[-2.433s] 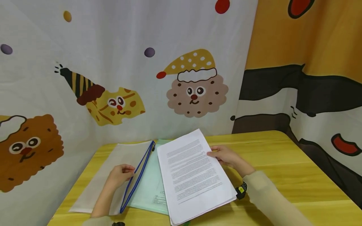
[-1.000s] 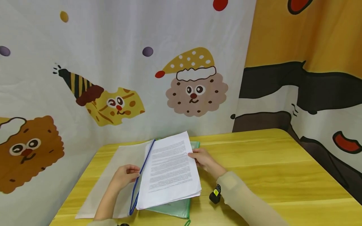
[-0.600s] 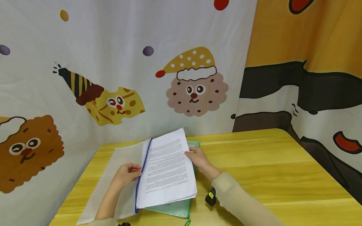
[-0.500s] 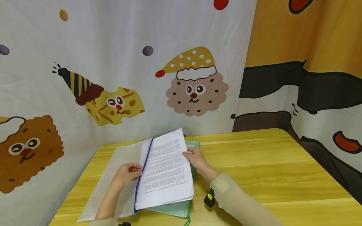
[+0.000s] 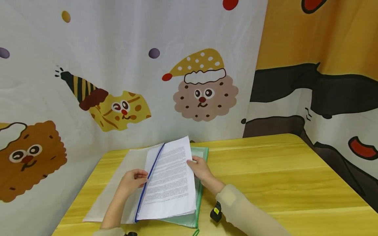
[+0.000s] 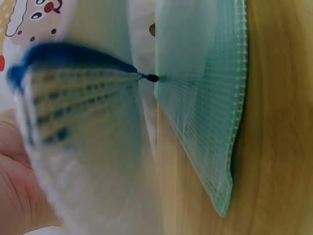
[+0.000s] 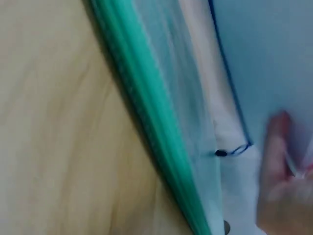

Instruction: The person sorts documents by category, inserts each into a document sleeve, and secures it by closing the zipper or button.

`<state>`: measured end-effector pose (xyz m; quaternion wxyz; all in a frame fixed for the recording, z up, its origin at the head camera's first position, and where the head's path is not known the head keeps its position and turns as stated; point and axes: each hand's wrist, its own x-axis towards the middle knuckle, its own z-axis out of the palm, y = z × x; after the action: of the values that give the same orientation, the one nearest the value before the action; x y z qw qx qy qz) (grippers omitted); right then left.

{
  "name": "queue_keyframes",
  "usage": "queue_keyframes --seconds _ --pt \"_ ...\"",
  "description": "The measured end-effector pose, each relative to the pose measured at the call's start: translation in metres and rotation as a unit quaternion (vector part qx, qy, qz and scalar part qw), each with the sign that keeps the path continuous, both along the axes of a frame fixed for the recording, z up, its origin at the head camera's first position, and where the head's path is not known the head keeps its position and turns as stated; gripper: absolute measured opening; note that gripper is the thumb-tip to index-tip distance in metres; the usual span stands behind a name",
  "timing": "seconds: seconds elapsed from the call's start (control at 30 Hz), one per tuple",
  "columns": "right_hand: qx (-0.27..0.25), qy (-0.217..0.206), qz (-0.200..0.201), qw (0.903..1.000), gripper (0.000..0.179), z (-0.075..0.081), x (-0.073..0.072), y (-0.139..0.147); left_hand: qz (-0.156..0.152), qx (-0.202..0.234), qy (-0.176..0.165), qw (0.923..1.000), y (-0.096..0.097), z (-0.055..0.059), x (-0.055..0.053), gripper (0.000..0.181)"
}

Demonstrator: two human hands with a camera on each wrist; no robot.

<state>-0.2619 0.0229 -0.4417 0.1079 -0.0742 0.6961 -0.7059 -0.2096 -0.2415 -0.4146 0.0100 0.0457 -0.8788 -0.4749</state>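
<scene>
In the head view my left hand [image 5: 132,182] pinches the blue-edged opening of a translucent white zip file bag [image 5: 116,193]. A stack of printed paper [image 5: 169,183] sits partly inside that bag, its left part showing through the plastic. My right hand [image 5: 200,168] grips the stack by its right edge, thumb on top. Beneath the stack lies a green zip file bag [image 5: 198,193], flat on the table. The left wrist view shows the bag's blue zip edge [image 6: 73,56] close up and blurred. Fingers of the right hand [image 7: 281,181] appear blurred under the paper in the right wrist view.
The yellow wood-grain table [image 5: 265,170] extends to the right of the bags. A white curtain [image 5: 133,39] with cartoon prints hangs along its back edge. A green cord loop [image 5: 196,232] sticks out at the green bag's near corner.
The right hand has moved left with the paper stack, whose left edge has gone under the blue edge into the white bag. More of the green bag shows. The left hand keeps its hold.
</scene>
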Motion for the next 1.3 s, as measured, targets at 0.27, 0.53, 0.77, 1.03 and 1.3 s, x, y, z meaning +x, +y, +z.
queue_keyframes --seconds 0.27,0.53,0.77,1.03,1.3 --pt "-0.011 -0.096 0.188 0.9773 0.037 -0.001 0.018 0.010 0.016 -0.015 0.007 0.9997 -0.007 -0.002 0.000 0.018" --pt "-0.025 -0.069 0.151 0.9858 0.031 0.001 0.028 -0.004 0.005 0.000 0.004 1.0000 0.001 -0.002 -0.001 0.018" --pt "-0.027 -0.062 0.158 0.9851 0.032 0.000 0.032 -0.025 0.016 0.017 0.000 0.9997 0.010 -0.001 -0.002 0.018" --pt "-0.011 -0.068 0.157 0.9851 0.030 -0.004 0.031 -0.048 0.009 0.015 -0.004 0.9998 0.014 -0.001 -0.001 0.018" --pt "-0.011 -0.075 0.150 0.9858 0.030 -0.008 0.031 -0.073 0.004 0.020 -0.009 0.9998 0.016 0.000 0.002 0.017"
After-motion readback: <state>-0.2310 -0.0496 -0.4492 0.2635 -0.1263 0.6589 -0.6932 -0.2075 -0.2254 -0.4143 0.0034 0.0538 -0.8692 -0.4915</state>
